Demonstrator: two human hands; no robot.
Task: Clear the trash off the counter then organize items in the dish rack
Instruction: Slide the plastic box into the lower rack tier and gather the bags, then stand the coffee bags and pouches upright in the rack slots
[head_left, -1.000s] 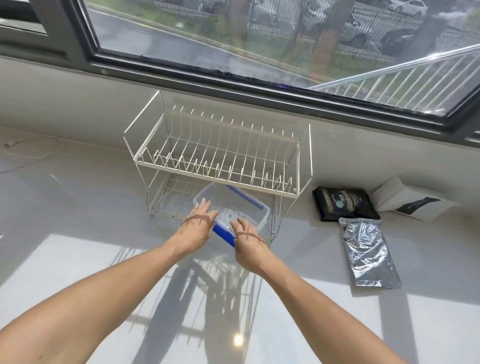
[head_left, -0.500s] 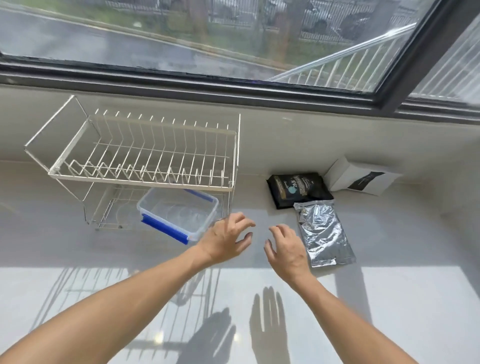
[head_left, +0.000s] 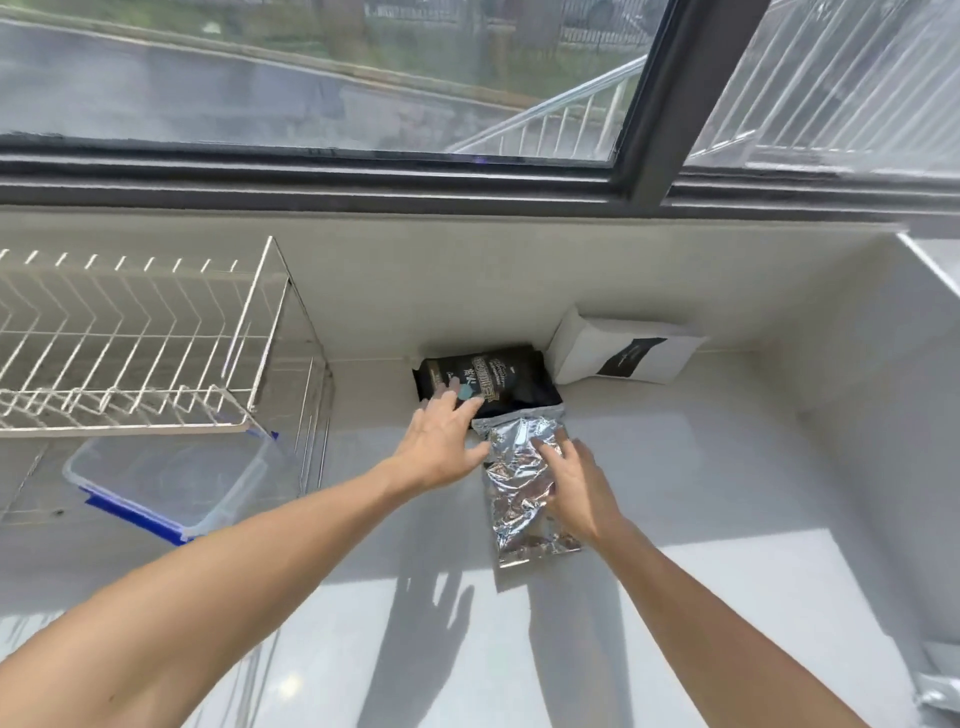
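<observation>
One wire dish rack (head_left: 135, 338) runs off the left edge, with one clear blue-clipped container (head_left: 166, 480) half hidden beneath it. Two hands reach over three packets on the counter (head_left: 701, 467): left hand (head_left: 441, 441), fingers spread, covers part of the black packet (head_left: 498, 379); right hand (head_left: 576, 486) lies flat on the silver foil bag (head_left: 519, 499). One white packet (head_left: 618, 351) leans against the wall.

Bare counter (head_left: 701, 597) open right of hands; dish rack (head_left: 156, 364) blocks left; white box (head_left: 618, 348) and wall close off beyond.
</observation>
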